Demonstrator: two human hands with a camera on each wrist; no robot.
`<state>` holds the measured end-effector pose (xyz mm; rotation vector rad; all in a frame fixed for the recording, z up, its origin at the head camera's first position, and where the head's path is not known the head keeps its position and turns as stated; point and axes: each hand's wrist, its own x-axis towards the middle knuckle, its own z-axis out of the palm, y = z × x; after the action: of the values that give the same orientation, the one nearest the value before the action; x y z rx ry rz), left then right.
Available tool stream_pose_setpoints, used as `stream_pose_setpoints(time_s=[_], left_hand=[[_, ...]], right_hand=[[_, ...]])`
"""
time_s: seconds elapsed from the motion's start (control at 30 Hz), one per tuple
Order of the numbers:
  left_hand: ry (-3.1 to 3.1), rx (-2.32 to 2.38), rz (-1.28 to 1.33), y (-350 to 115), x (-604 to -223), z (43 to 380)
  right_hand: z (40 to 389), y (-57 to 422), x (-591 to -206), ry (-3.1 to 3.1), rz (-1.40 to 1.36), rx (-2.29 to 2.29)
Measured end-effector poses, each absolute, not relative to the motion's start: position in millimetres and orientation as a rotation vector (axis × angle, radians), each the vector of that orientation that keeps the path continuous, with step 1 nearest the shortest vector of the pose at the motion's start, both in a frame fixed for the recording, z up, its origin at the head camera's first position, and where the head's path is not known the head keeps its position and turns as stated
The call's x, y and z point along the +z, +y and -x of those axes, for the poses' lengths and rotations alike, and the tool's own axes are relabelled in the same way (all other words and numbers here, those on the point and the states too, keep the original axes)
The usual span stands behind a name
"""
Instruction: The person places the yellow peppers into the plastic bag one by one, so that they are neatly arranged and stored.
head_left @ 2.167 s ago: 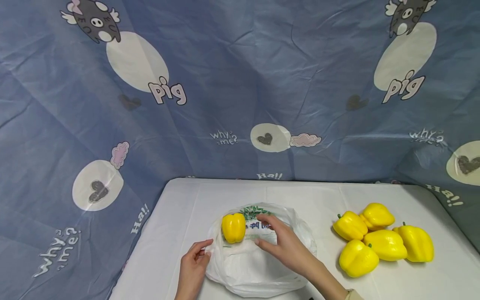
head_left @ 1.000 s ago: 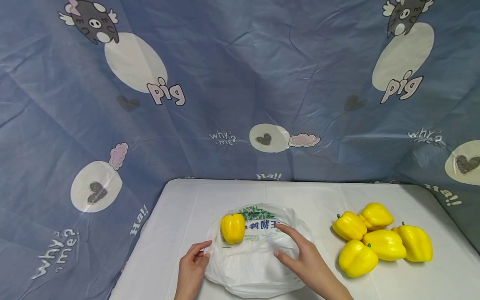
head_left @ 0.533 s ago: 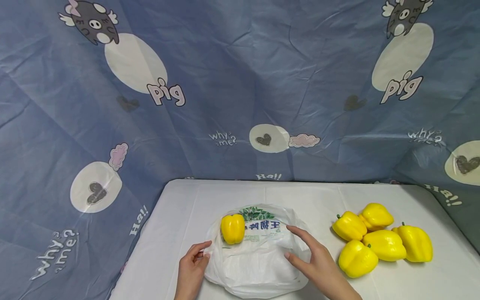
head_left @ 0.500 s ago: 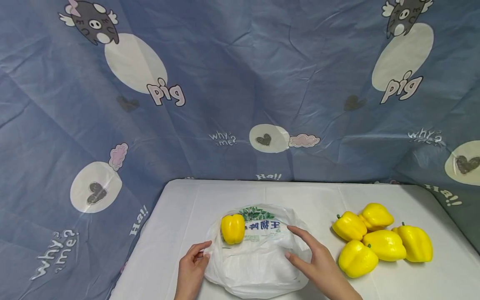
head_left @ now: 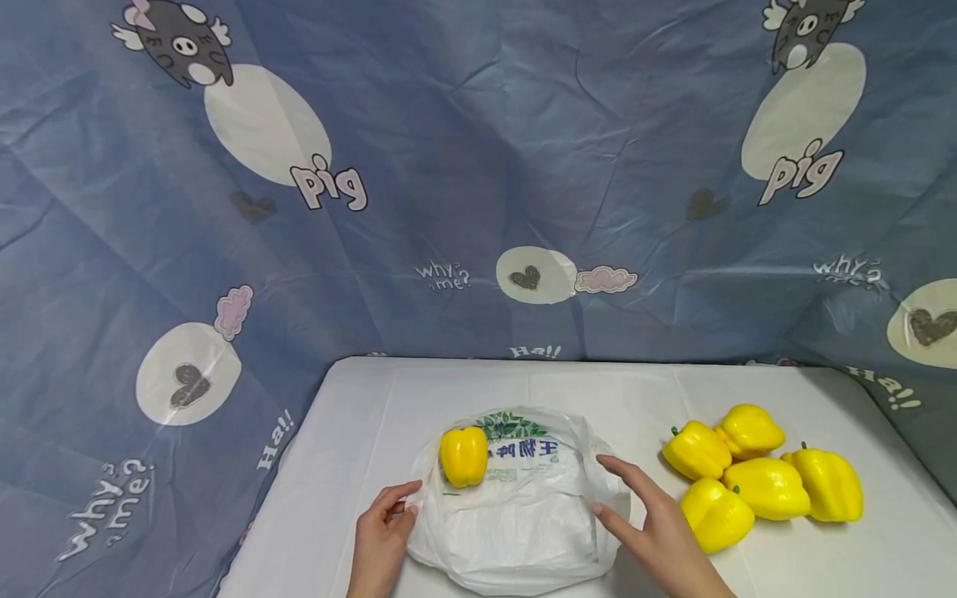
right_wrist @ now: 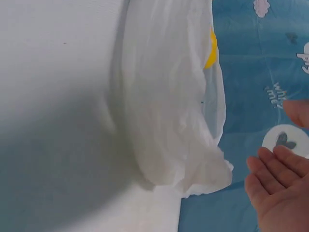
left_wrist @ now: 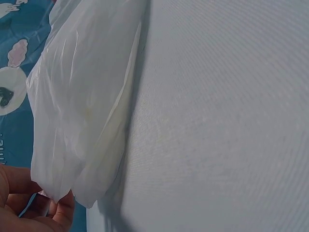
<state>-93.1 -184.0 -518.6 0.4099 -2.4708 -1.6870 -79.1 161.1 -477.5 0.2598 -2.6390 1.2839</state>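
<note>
Left hand at near left: thumb and fingers pinch the edge of a white plastic bag, the film caught between the tips in the left wrist view. Right hand at near right: fingers extended and unclenched, thumb spread from them, grasping nothing; its tips overlap the bag's right rim from above, but the right wrist view shows a gap between hand and film, so contact cannot be told. Bag lies between the two sets of fingers, mouth spread wide. Inside it, just beyond and to the right of the left fingertips, sits one yellow bell pepper. To the right of that pepper, ahead of the right fingertips and to their left, blue characters and green leaf print show on the film. Five more yellow bell peppers lie clustered to the right of the right fingers; the nearest is partly covered by that hand. All rest on a white-covered table. Farthest from the fingers, past the table edge: blue backdrop cloth with pig, heart and lettering prints.
</note>
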Motion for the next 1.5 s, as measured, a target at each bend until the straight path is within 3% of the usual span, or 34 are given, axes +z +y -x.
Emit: stream_pose_setpoints(time_s=[1.5], left_hand=[[-2.462, -1.721, -0.468, -180.5, -517.8, 94.3]], right_hand=[[52.8, 196.4, -495.6, -2.397, 0.333, 1.185]])
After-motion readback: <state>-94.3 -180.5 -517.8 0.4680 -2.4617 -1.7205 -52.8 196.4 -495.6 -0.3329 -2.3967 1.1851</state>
